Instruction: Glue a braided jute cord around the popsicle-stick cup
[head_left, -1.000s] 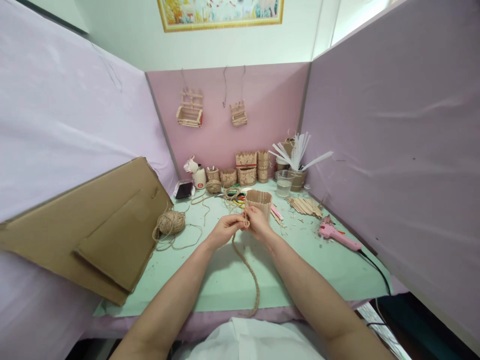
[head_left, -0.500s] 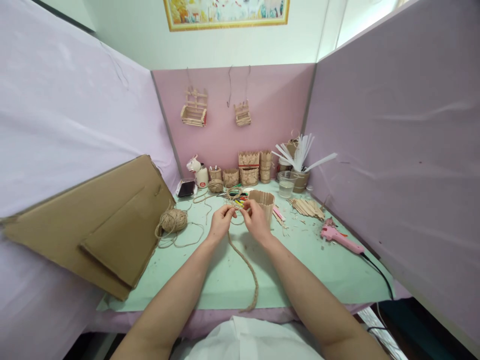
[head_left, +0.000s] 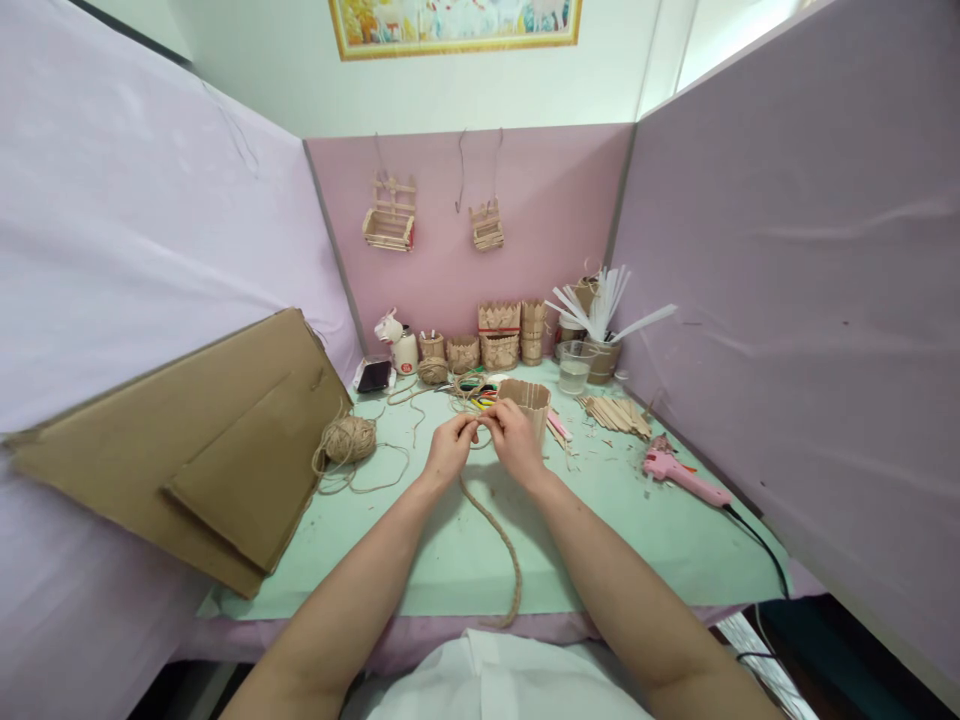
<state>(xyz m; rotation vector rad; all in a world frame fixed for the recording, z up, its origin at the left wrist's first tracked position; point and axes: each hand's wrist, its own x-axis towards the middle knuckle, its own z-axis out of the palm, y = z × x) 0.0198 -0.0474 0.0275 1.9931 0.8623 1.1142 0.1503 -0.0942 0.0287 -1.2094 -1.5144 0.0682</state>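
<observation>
My left hand [head_left: 450, 448] pinches a braided twine cord [head_left: 501, 533] near its upper end. From there the cord trails down over the table to its front edge. Fingertips of my right hand [head_left: 519, 440] are pinched together against those of the left, on the strands at the same end. A thin loop of twine [head_left: 481, 444] hangs below the fingertips. Just behind my right hand stands a brown ribbed container [head_left: 534, 400], partly covered by it. The strands between the fingers are mostly hidden.
A twine ball [head_left: 350, 438] lies to the left beside leaning cardboard [head_left: 225, 450]. On the right are wooden sticks [head_left: 616, 414] and a pink glue gun [head_left: 684, 476] with its cable. Behind stand a cup of water [head_left: 574, 372] and several stick-built pots [head_left: 499, 350].
Both hands parted from the small loop they held close together, moved slightly left and up, then came together again at the fingertips. The cord's hanging part shifted slightly.
</observation>
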